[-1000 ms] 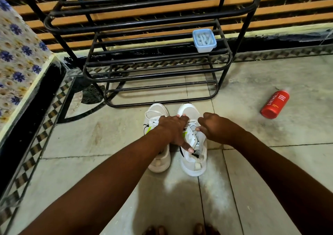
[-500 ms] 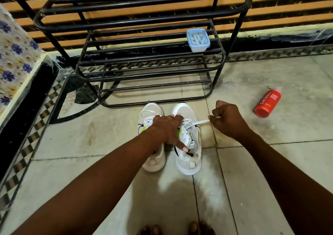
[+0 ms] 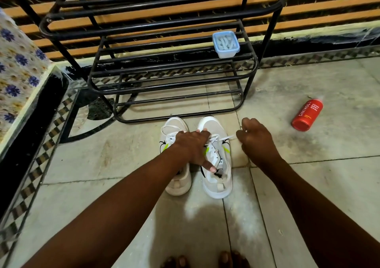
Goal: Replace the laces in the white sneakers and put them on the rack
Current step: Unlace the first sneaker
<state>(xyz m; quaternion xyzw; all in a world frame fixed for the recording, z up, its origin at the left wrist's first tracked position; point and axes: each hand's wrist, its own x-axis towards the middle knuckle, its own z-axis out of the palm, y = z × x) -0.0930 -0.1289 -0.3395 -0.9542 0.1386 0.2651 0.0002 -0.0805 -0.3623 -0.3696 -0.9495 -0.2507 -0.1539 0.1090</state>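
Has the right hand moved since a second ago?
Yes. The right hand has pulled the lace rightward, away from the right sneaker it was touching.

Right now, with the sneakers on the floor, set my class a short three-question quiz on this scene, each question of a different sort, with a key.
1. True or false: the white sneakers already sit on the black rack.
2. Multiple choice: what does the right hand pinch? A) the red bottle B) a white lace end C) the blue container
3. Fill in: the left hand presses down on the ______ sneaker.

Key:
1. False; both stand on the floor in front of the rack.
2. B; the lace runs from the right sneaker to that hand.
3. Right; its thumb points toward the shoe's opening.
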